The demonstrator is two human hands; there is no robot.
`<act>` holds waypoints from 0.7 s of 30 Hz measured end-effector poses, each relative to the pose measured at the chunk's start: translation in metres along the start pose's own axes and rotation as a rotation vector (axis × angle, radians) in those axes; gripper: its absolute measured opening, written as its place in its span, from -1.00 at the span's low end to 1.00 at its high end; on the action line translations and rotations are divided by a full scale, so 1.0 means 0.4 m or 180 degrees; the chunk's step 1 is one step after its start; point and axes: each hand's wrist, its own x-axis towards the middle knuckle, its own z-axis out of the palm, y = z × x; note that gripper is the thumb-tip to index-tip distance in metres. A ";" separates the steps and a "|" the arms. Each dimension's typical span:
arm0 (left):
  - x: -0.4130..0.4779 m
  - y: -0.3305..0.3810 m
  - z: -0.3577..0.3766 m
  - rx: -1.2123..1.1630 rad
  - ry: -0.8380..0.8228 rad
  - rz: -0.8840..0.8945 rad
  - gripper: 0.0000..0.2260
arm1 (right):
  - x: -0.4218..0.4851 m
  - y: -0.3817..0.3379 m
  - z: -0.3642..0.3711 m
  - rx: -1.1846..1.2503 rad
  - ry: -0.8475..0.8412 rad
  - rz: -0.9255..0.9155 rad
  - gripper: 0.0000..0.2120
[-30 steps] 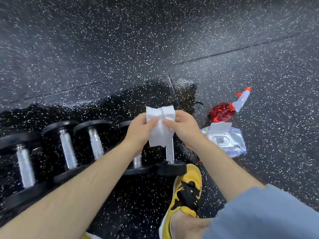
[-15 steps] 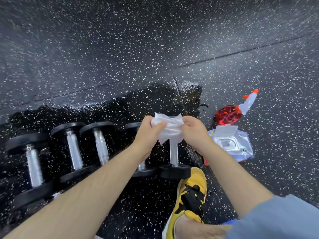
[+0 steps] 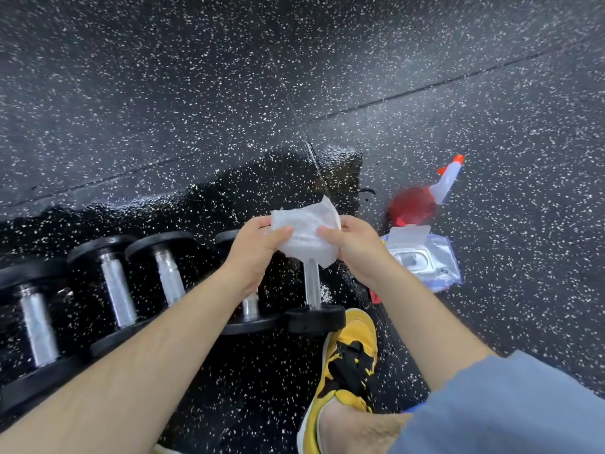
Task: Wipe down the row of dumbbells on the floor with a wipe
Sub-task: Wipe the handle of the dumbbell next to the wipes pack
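both hands pinch wipe [image 3: 304, 234] above dumbbells [image 3: 170, 283] on floor [image 3: 196, 93] | left hand [image 3: 258, 247], right hand [image 3: 357, 247] | wipe pack [image 3: 422, 260] lid open, contents unclear | spray bottle [image 3: 412, 208], red liquid

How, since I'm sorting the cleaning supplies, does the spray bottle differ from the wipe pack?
The spray bottle is red and rounded with a white nozzle; the wipe pack is flat and bluish. The wipe pack, lid flipped open, lies nearer the camera than the spray bottle. Both sit on the floor right of the dumbbells.
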 end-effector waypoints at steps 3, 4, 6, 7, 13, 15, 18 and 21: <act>-0.013 -0.001 0.007 0.1050 0.0645 0.0375 -0.77 | 0.003 0.002 -0.012 -0.0185 0.0284 -0.0056 -0.85; -0.018 0.000 0.007 0.1174 0.0843 0.0488 -0.78 | 0.003 0.002 -0.014 -0.0199 0.0417 -0.0049 -0.84; -0.019 -0.002 0.005 0.0981 0.0990 0.0521 -0.73 | 0.004 0.001 -0.019 -0.0419 0.0682 -0.0068 -0.82; -0.017 -0.003 0.005 0.0866 0.1046 0.0488 -0.70 | 0.005 0.000 -0.021 -0.0583 0.0784 -0.0082 -0.80; -0.021 -0.001 0.019 0.0717 0.0879 0.0468 -0.84 | -0.015 -0.003 -0.015 -0.1131 0.1259 -0.0590 -0.86; -0.020 0.001 0.033 0.0758 0.0779 0.0473 -0.93 | -0.035 0.000 0.008 -0.1194 0.1392 -0.1049 -0.85; -0.028 0.017 0.059 0.0458 0.0473 0.0317 -0.83 | -0.055 0.010 0.054 -0.1505 0.0979 -0.1773 -0.85; -0.034 0.022 0.069 0.0224 0.0330 0.0283 -0.80 | -0.057 0.032 0.063 -0.1905 -0.0176 -0.2158 -0.89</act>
